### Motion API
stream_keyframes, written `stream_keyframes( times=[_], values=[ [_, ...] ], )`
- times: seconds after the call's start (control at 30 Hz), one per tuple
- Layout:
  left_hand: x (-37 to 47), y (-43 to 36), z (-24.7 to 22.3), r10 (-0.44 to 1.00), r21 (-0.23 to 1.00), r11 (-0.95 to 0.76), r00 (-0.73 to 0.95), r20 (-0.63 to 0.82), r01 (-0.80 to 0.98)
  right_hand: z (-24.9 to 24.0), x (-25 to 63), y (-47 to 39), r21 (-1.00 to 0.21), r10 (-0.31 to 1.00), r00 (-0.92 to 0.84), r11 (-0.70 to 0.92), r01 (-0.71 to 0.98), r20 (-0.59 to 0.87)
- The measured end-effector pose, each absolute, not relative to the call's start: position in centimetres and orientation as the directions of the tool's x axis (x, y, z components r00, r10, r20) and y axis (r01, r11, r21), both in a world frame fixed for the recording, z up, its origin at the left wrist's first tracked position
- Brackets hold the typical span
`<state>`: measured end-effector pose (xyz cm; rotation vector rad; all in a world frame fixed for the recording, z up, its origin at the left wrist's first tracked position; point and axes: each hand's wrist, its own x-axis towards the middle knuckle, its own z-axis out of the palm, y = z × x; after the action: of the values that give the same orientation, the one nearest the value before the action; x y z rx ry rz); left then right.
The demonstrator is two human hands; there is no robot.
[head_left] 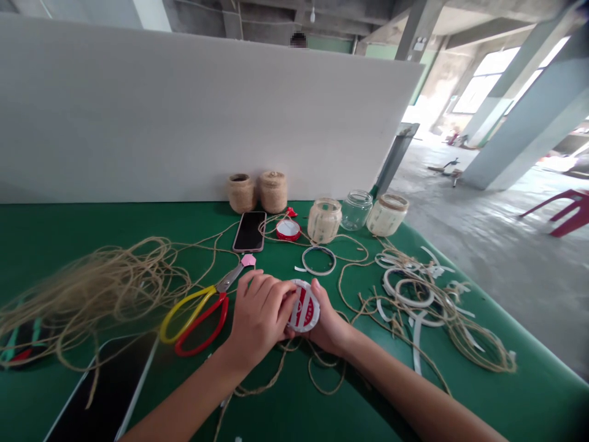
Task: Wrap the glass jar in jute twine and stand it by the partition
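Note:
Close in front of me, both hands are at a round white-rimmed disc with a red-and-white printed label (304,307), its face turned up toward me. My right hand (329,319) wraps its right side, thumb along the edge. The bent fingers of my left hand (264,307) close on its left edge, thumb and forefinger together there. What lies under the disc is hidden. To the left of my left hand are scissors (202,322) with one yellow and one red handle. Twine (271,383) loops under my wrists. Just beyond the disc lies a whitish ring (319,260).
Two twine-wrapped jars (273,192), a phone (250,231), a red tape roll (288,229) and three glass jars (324,221) stand or lie farther back. Tangled twine (115,276) and a tablet-like black panel (103,393) are left; rings and strips (414,288) lie right.

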<state>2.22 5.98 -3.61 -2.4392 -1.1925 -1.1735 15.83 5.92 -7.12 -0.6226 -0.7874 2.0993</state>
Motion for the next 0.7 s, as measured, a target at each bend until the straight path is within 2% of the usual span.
stream_keyframes(
  times=[0.13,0.37,0.7],
  values=[
    [2.08,6.01,-3.56,0.59,0.165,-0.669,0.383,0.711,0.725,-7.16,15.85,5.94,-0.701,0.809,-0.573,-0.484,-0.523,-0.131],
    [1.97,6.1,-3.01,0.609,0.189,-0.675,0.394,0.689,0.713,-7.55,15.72,6.16,-0.766,0.801,-0.597,-0.409,-0.496,-0.041],
    [2.02,6.34,-3.06,0.492,-0.009,-0.67,0.453,0.744,0.742,-7.41,15.46,5.71,-0.771,0.808,-0.584,-0.416,-0.482,-0.072]
  ],
)
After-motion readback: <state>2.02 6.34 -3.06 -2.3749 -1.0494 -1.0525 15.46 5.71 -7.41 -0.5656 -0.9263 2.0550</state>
